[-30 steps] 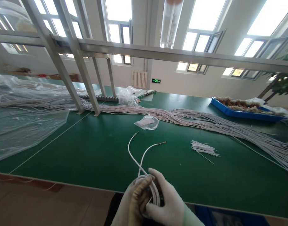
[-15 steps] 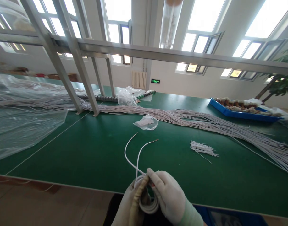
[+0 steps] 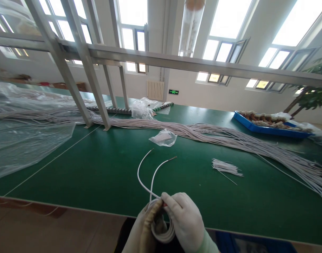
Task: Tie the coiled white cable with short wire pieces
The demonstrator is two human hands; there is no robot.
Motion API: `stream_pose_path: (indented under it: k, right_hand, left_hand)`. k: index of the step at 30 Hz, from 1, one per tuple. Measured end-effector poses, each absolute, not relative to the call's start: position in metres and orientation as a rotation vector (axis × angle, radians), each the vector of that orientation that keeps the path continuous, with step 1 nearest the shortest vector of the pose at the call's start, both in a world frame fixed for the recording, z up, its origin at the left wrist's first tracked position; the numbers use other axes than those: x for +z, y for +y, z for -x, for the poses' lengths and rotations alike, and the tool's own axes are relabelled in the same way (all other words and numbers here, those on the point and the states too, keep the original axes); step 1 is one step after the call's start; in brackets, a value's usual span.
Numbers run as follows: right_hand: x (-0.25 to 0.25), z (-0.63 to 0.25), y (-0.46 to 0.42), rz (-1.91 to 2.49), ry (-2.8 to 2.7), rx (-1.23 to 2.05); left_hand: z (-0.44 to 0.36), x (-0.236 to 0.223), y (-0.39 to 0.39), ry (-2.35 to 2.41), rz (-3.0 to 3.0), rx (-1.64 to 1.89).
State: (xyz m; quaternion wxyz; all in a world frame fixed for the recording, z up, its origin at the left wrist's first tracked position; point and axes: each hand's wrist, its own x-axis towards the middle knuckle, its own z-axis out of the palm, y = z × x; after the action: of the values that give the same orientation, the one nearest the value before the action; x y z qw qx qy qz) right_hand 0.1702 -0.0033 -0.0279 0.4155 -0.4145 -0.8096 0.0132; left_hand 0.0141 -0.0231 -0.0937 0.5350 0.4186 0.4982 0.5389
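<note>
Room: a pale wall is lit by tall windows, and a green-topped worktable (image 3: 97,172) is crossed by a grey metal frame (image 3: 176,60).
Coil: a round coil of smooth white cable (image 3: 165,237) is held just off the table's near edge, its two thin free ends being pointed out over the green top, both tipped with bare strands.
Left hand: the glove, white with a stained tan finger, is seen wrapped on the coil's left side; the left hand (image 3: 144,230) is closed around the loops.
Right hand: the coil's upper right is pinched by the thumb and fingers of the white-gloved right hand (image 3: 188,218).
Around: a long bundle of pale wires (image 3: 182,130) is laid across the table, with a small clear plastic bag (image 3: 165,137) and a loose pile of thin white strips (image 3: 226,167) set nearer.
Slip risk: the loops could be sprung open if the pinch is eased, as the cable looks stiff.
Snag risk: the bare strands could be bent or splayed if they are brushed against the table.
Hidden: the left fingertips are covered by the coil and right hand; a small reddish spot at the pinch cannot be identified; both forearms are cut off.
</note>
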Motion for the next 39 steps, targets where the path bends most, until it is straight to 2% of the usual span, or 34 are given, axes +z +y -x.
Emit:
stream_pose_path:
  k: [4,8,14,17,21,24,28,30,36,39]
  right_hand:
    - [-0.030,-0.161,-0.002,1.095,-1.822,0.298]
    - [-0.033,-0.156,0.005,1.133,-1.692,0.522]
    - [-0.026,-0.152,0.008,1.228,-1.620,0.739]
    - [-0.017,-0.156,0.009,1.239,-1.637,0.817]
    - [-0.007,-0.174,0.020,1.074,-1.501,1.097]
    - [-0.008,-0.187,0.029,1.108,-1.397,1.129]
    - [-0.012,-0.189,0.026,1.073,-1.593,1.249]
    - [-0.013,-0.186,0.018,1.007,-1.670,1.149]
    - [-0.002,-0.187,0.009,0.786,-2.078,0.396]
    - [-0.001,-0.189,0.017,0.829,-2.258,0.148]
  left_hand:
    - [-0.009,-0.094,-0.021,1.127,-0.933,1.247]
    - [-0.006,-0.060,-0.016,0.943,-0.773,1.118]
    - [-0.006,-0.019,-0.020,0.873,-0.592,1.112]
    - [-0.001,-0.018,-0.020,0.953,-0.659,1.129]
    - [0.005,-0.029,-0.023,1.022,-0.732,1.150]
    - [0.003,-0.032,-0.027,0.964,-0.556,1.163]
    - [0.000,-0.027,-0.027,0.865,-0.346,1.087]
    - [0.001,-0.027,-0.026,0.852,-0.341,1.075]
    - [0.013,-0.039,-0.031,0.926,-0.720,1.106]
    - [0.017,-0.034,-0.031,0.908,-0.822,1.070]
